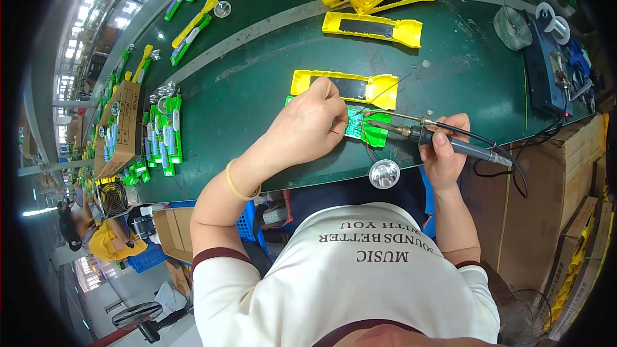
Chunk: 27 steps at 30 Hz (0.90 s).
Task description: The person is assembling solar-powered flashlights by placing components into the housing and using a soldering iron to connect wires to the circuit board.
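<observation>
My right hand [447, 154] grips a soldering iron [459, 146] by its grey and black handle, a thin metal tube running along it. The iron's tip reaches a small green circuit board [355, 122] in a green torch casing [379, 136]. My left hand [310, 119] is closed in a pinch over the casing's left part, hiding it. Whatever those fingers hold is too small to make out; a thin dark wire rises beside them. Thin wires run from the board toward a round silver reflector [384, 174] at the bench edge. Just beyond lies a yellow casing half [385, 92].
Yellow casing halves [373, 29] lie farther back on the green bench [257, 96]. Green torch parts [166, 135] and a cardboard box [120, 130] stand at left. A blue soldering station [545, 67] and solder spool [560, 30] are at right. Another person [116, 238] sits far left.
</observation>
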Available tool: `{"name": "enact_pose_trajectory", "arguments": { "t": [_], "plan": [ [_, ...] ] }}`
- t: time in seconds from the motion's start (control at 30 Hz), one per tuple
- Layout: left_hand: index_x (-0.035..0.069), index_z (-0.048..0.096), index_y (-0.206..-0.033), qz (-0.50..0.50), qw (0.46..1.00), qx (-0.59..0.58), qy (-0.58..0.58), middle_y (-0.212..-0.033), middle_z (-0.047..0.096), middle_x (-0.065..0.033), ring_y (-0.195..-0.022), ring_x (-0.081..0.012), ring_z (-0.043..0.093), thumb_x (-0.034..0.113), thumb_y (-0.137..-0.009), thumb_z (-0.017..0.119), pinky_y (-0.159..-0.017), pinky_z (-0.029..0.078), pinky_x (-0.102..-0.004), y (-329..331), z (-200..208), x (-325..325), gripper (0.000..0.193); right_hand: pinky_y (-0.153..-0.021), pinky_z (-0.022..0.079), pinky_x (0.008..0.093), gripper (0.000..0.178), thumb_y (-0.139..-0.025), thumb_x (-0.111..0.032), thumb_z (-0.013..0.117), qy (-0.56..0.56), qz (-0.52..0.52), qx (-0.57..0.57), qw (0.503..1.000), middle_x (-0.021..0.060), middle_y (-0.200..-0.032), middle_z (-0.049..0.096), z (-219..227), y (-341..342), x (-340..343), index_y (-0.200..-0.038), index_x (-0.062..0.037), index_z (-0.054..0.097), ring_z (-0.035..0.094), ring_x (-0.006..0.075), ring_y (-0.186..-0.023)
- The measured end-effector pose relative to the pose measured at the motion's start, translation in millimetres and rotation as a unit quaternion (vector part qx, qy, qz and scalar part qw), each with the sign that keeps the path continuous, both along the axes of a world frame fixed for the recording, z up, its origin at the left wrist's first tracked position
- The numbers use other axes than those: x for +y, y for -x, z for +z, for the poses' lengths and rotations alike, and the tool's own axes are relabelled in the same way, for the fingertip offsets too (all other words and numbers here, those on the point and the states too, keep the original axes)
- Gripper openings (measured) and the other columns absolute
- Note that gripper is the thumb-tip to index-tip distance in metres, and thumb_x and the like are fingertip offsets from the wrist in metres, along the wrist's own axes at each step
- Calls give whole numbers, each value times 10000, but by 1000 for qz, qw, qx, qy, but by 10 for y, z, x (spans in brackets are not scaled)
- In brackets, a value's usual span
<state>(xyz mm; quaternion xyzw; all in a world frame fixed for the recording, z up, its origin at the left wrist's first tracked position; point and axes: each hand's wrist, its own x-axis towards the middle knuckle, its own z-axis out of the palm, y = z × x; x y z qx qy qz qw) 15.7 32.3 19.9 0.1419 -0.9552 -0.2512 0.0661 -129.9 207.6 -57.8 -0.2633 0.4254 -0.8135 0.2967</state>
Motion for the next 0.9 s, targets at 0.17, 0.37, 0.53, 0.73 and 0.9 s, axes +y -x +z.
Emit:
{"name": "enact_pose_trajectory", "arguments": {
  "t": [0.17, 0.37, 0.53, 0.73, 0.9],
  "plan": [
    [14, 586, -708, 3, 1000, 1, 4, -795, 477, -104, -717, -253, 522, 36, -675, 635, -628, 463, -329, -6, 4, 10, 63, -415, 366, 195, 246, -824, -146, 574, 9, 0, 0, 1000, 50, -721, 446, 1, -6, -15, -871, -74, 344, 387, 65, -484],
    [39, 580, -887, 26, 997, 70, 2, -930, 483, -103, -848, -255, 525, 78, -630, 726, -717, 456, -356, -71, 49, 47, 298, -417, 373, 198, 239, -823, -141, 574, 12, -12, 0, 1000, 60, -757, 460, -26, -10, 10, -885, -70, 354, 398, 68, -488],
    [44, 602, -841, 106, 975, -14, 196, -726, 517, -69, -645, -224, 525, 103, -661, 732, -589, 452, -313, -473, 186, -54, 230, -416, 377, 202, 239, -822, -136, 578, 21, -15, 6, 1000, 65, -771, 465, -13, -7, 1, -894, -65, 362, 415, 74, -497],
    [50, 620, -826, 33, 995, 78, -50, -691, 541, -76, -642, -221, 557, 49, -691, 686, -580, 465, -316, -390, 17, 60, 151, -418, 375, 203, 230, -826, -121, 574, 22, -10, 25, 999, 74, -778, 477, -27, -22, 29, -896, -59, 363, 434, 81, -496],
    [65, 639, -847, -80, 974, 183, 103, -745, 547, -61, -705, -209, 552, 23, -665, 682, -602, 461, -310, -258, -202, -64, 192, -425, 373, 196, 231, -818, -101, 577, 1, -10, 42, 999, 73, -729, 488, -13, -57, 67, -883, -52, 360, 439, 76, -493]
  ]
}}
